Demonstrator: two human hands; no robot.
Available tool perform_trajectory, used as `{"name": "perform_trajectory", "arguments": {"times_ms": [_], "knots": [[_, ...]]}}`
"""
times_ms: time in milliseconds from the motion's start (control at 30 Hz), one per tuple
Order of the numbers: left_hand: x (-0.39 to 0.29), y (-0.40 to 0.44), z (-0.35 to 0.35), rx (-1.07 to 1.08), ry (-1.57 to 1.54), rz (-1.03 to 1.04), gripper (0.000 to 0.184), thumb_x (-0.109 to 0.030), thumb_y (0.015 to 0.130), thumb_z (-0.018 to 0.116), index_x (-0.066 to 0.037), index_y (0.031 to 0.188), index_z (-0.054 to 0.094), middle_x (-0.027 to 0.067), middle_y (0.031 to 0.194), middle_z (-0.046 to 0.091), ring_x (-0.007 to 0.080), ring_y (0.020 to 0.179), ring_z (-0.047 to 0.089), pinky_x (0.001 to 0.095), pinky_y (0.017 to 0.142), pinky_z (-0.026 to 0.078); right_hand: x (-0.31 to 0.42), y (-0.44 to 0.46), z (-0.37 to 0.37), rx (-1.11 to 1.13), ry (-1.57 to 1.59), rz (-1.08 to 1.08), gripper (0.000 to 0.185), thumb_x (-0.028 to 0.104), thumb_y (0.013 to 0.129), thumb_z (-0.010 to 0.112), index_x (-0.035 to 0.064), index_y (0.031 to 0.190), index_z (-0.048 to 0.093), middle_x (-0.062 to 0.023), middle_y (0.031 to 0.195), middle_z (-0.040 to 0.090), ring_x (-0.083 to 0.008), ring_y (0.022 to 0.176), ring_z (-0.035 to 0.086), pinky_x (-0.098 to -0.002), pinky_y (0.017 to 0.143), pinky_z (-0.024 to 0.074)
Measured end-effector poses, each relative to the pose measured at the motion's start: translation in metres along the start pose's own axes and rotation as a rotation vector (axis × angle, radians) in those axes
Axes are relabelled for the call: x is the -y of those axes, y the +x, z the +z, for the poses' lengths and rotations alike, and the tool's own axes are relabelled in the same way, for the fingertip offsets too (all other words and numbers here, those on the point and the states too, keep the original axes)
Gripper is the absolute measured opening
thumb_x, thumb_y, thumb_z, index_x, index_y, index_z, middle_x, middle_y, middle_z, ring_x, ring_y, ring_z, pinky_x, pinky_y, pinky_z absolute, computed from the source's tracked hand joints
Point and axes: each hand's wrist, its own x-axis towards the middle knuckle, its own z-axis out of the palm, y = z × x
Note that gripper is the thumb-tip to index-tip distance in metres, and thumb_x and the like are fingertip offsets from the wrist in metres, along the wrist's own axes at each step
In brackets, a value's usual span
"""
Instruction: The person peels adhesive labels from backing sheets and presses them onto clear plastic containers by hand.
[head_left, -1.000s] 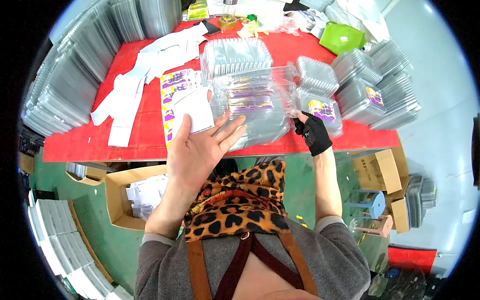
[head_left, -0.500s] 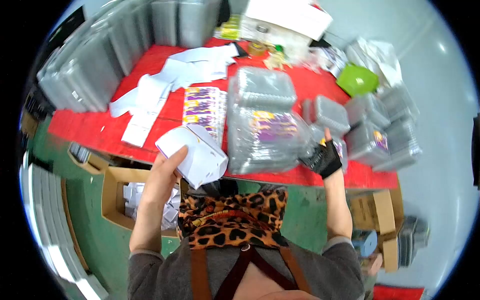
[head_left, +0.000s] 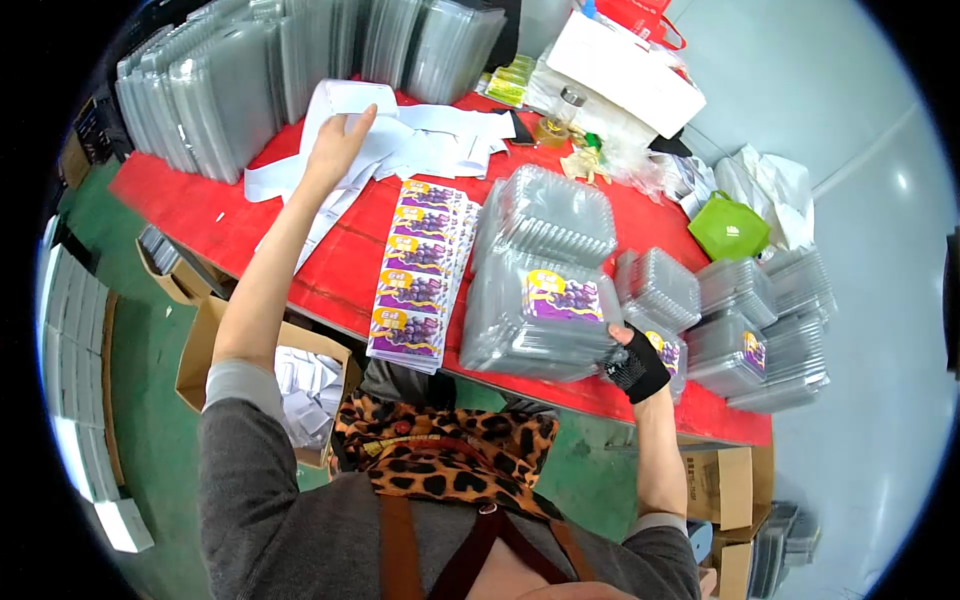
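My left hand (head_left: pixel 340 148) reaches over the pile of white backing paper (head_left: pixel 440 125) at the back left. Its fingers are apart, and a curled white sheet (head_left: pixel 352 97) lies just beyond the fingertips. My right hand (head_left: pixel 638 365), in a black fingerless glove, grips the right side of the front stack of clear plastic clamshell boxes (head_left: pixel 500 330). A purple grape label (head_left: pixel 562 296) is on that stack's top box. Left of it lie sheets of the same grape labels (head_left: pixel 410 270). The fingers of my right hand are partly hidden.
More clear box stacks (head_left: pixel 660 285) stand to the right, and tall nested ones (head_left: pixel 225 100) at the back left. A glass jar (head_left: pixel 555 125), a green bag (head_left: pixel 728 227) and a white box lid (head_left: pixel 625 72) are at the back. Below the table, a carton (head_left: pixel 205 345) holds paper scraps.
My left hand has carried the white paper from the table's front to the pile at the back left. My right hand has closed in on the box stack's side. The view has shifted.
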Motion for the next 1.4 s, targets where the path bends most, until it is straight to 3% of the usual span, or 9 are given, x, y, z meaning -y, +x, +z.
{"name": "perform_trajectory", "arguments": {"times_ms": [200, 300, 533, 700, 800, 867, 1033, 1167, 1400], "knots": [[-0.016, -0.115, 0.065, 0.305, 0.005, 0.237, 0.051, -0.029, 0.095, 0.063, 0.000, 0.136, 0.053, 0.0280, 0.142, 0.049, 0.0414, 0.134, 0.045, 0.0450, 0.113, 0.036, -0.009, -0.009, 0.007, -0.106, -0.091, -0.104, 0.080, 0.023, 0.079, 0.077, -0.0017, 0.145, 0.040, -0.0103, 0.120, 0.063, -0.0207, 0.102, 0.063, -0.0325, 0.079, 0.0540], [-0.030, -0.160, 0.077, 0.454, 0.000, 0.086, 0.048, -0.024, 0.094, 0.062, -0.002, 0.136, 0.053, 0.0255, 0.145, 0.047, 0.0446, 0.136, 0.041, 0.0476, 0.114, 0.033, -0.004, -0.023, 0.029, -0.164, -0.099, -0.108, 0.088, 0.021, 0.079, 0.077, 0.0006, 0.152, 0.032, -0.0083, 0.119, 0.062, -0.0184, 0.102, 0.061, -0.0337, 0.078, 0.0530], [-0.032, -0.184, 0.083, 0.472, 0.293, 0.209, 0.050, -0.025, 0.091, 0.064, -0.007, 0.137, 0.055, 0.0220, 0.150, 0.042, 0.0402, 0.141, 0.034, 0.0499, 0.117, 0.027, -0.018, -0.016, 0.017, 0.066, -0.136, -0.345, 0.074, 0.013, 0.084, 0.071, 0.0026, 0.149, 0.038, -0.0074, 0.134, 0.054, -0.0168, 0.120, 0.053, -0.0307, 0.102, 0.0431], [-0.031, -0.184, 0.085, 0.466, 0.310, 0.226, 0.052, -0.024, 0.090, 0.065, -0.005, 0.137, 0.055, 0.0217, 0.150, 0.042, 0.0402, 0.141, 0.035, 0.0497, 0.117, 0.028, -0.032, -0.021, 0.017, 0.116, 0.149, -0.468, 0.083, 0.001, 0.075, 0.072, 0.0048, 0.150, 0.036, -0.0068, 0.135, 0.052, -0.0178, 0.117, 0.055, -0.0292, 0.096, 0.0465], [-0.034, -0.184, 0.084, 0.467, 0.324, 0.226, 0.052, -0.024, 0.090, 0.065, -0.005, 0.137, 0.056, 0.0222, 0.149, 0.043, 0.0406, 0.141, 0.035, 0.0497, 0.117, 0.028, -0.028, -0.015, -0.039, -0.251, 0.434, -0.466, 0.073, 0.005, 0.077, 0.075, 0.0042, 0.144, 0.045, -0.0100, 0.130, 0.059, -0.0241, 0.114, 0.060, -0.0375, 0.095, 0.0522], [-0.033, -0.184, 0.083, 0.464, 0.333, 0.245, 0.052, -0.027, 0.090, 0.065, -0.004, 0.136, 0.056, 0.0225, 0.148, 0.044, 0.0412, 0.140, 0.035, 0.0500, 0.116, 0.028, -0.002, -0.045, -0.043, -0.060, 0.272, -0.646, 0.062, 0.019, 0.081, 0.075, 0.0029, 0.136, 0.052, -0.0123, 0.127, 0.062, -0.0278, 0.115, 0.062, -0.0418, 0.098, 0.0532], [-0.041, -0.185, 0.082, 0.450, 0.365, 0.257, 0.058, -0.033, 0.089, 0.068, -0.003, 0.137, 0.055, 0.0205, 0.149, 0.044, 0.0399, 0.139, 0.037, 0.0490, 0.116, 0.029, -0.009, -0.058, -0.188, -0.550, 0.326, -0.488, 0.034, 0.030, 0.087, 0.071, 0.0033, 0.107, 0.065, -0.0081, 0.091, 0.070, -0.0234, 0.078, 0.068, -0.0379, 0.067, 0.0562], [-0.038, -0.185, 0.084, 0.471, 0.377, 0.250, 0.064, -0.039, 0.088, 0.070, -0.003, 0.138, 0.055, 0.0202, 0.149, 0.044, 0.0393, 0.140, 0.036, 0.0491, 0.117, 0.028, -0.025, -0.064, -0.269, -0.362, 0.357, -0.297, 0.025, 0.028, 0.089, 0.071, 0.0072, 0.102, 0.065, -0.0065, 0.088, 0.069, -0.0236, 0.076, 0.068, -0.0384, 0.063, 0.0560], [-0.036, -0.184, 0.085, 0.479, 0.372, 0.274, 0.060, -0.041, 0.088, 0.069, -0.004, 0.135, 0.059, 0.0191, 0.148, 0.048, 0.0392, 0.140, 0.039, 0.0490, 0.116, 0.029, -0.016, -0.060, -0.228, -0.942, -0.102, -0.293, 0.032, 0.038, 0.089, 0.069, 0.0084, 0.101, 0.066, -0.0055, 0.082, 0.065, -0.0221, 0.064, 0.061, -0.0370, 0.052, 0.0515]]}}
